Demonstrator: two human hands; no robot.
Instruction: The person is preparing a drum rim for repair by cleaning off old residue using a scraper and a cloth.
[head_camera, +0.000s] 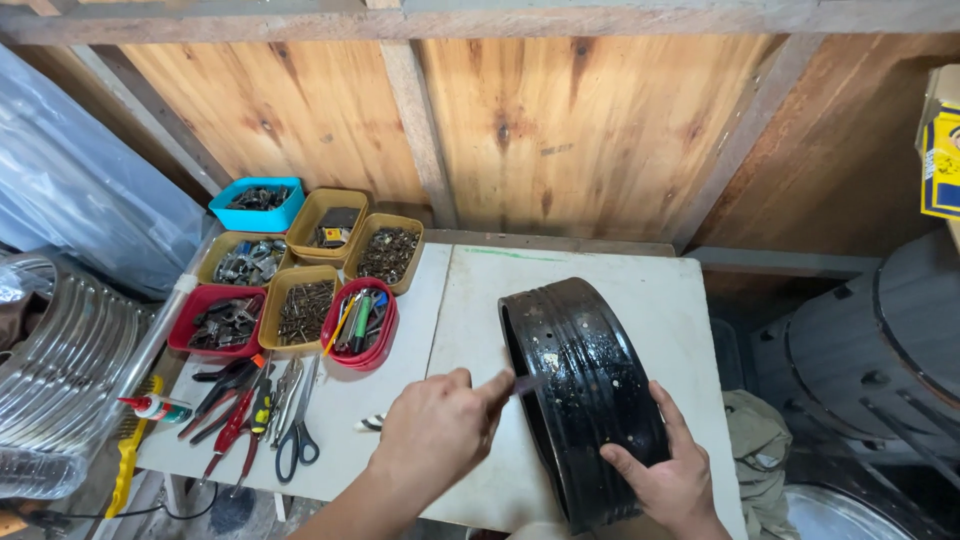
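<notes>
A black metal wheel rim (585, 385) stands on its edge on the white tabletop (610, 285), its holed outer band facing up. My right hand (668, 475) cups the rim's near right side and steadies it. My left hand (438, 432) pinches a small thin metal piece (524, 381), probably a spoke or nipple, and holds its tip against the rim's inner left wall. The rest of that piece is hidden by my fingers.
Several small trays of screws and parts (305, 270) sit at the table's far left. Pliers and scissors (262, 410) lie before them beside a small glue bottle (155, 407). Shiny rims (60, 360) stack at left, dark drums (880, 340) at right, a wooden wall behind.
</notes>
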